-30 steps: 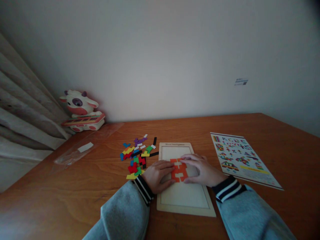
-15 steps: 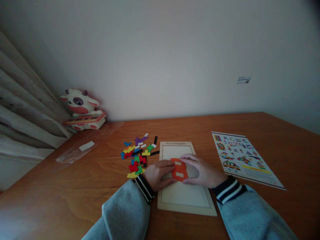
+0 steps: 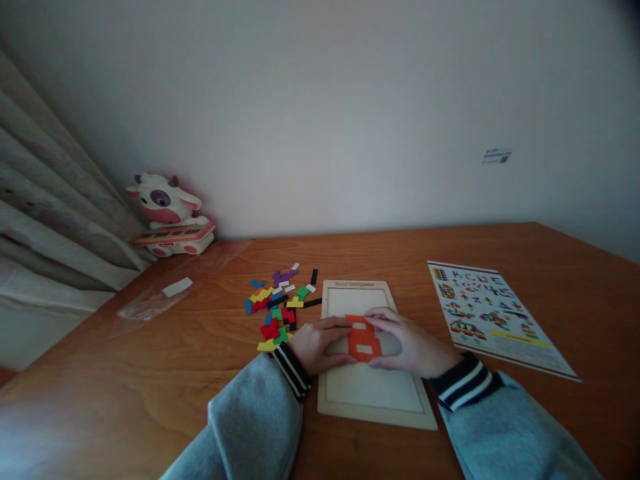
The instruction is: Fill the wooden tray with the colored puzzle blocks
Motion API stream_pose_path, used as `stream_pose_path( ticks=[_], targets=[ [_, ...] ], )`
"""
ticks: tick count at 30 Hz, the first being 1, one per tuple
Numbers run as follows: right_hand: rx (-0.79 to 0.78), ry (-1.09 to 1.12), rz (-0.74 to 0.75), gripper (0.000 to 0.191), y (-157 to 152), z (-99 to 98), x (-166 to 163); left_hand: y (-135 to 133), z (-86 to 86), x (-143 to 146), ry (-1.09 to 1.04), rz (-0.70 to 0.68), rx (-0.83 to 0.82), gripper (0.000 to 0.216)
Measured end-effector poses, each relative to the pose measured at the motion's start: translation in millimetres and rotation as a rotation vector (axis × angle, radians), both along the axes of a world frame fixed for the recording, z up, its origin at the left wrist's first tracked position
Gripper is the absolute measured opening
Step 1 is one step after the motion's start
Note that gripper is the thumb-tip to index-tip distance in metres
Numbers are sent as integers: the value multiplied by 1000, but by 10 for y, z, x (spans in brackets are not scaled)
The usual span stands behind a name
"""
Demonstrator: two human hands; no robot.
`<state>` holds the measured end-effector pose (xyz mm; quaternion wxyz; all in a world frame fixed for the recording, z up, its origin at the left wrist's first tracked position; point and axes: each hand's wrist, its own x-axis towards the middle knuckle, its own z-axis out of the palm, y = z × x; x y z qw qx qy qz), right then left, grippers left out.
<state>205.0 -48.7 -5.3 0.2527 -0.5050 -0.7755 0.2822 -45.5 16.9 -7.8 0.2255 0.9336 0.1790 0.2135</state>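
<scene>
Flat orange puzzle pieces point(image 3: 361, 337) lie together on a pale wooden puzzle board point(image 3: 370, 393), forming a block with two small light gaps. My left hand point(image 3: 319, 345) grips the left edge of this block between thumb and fingers. On the opposite side, my right hand point(image 3: 409, 343) pinches the right edge the same way, its fingers at the top corner and thumb near the bottom corner. The fingers partly cover the block's edges.
Loose coloured puzzle pieces point(image 3: 277, 313) are spread left of the board. A printed pattern sheet point(image 3: 500, 317) lies to the right. Clear plastic wrapping point(image 3: 150, 300) and a cow-shaped toy keyboard point(image 3: 173, 230) are at the back left, by the curtain point(image 3: 55, 220).
My hands have squeezed the orange pieces into straighter alignment, and the two gaps now look more evenly rectangular. The whole view has shifted slightly.
</scene>
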Motion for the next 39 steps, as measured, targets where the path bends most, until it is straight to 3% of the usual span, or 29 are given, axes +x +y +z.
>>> stream_pose_path(
  ticks=[6,16,36,39],
  targets=[
    [-42,79,-21,78,7,-12,-4,-37,-3,13,-12,-19,60,46],
    [-43,19,2,80,25,28,-8,-70,-3,17,-60,-54,137,41],
    [-26,7,53,86,-25,26,-61,-114,128,-11,17,-53,96,64],
    [-42,-25,51,87,-37,53,-90,-109,149,-10,15,-21,103,57]
  ],
)
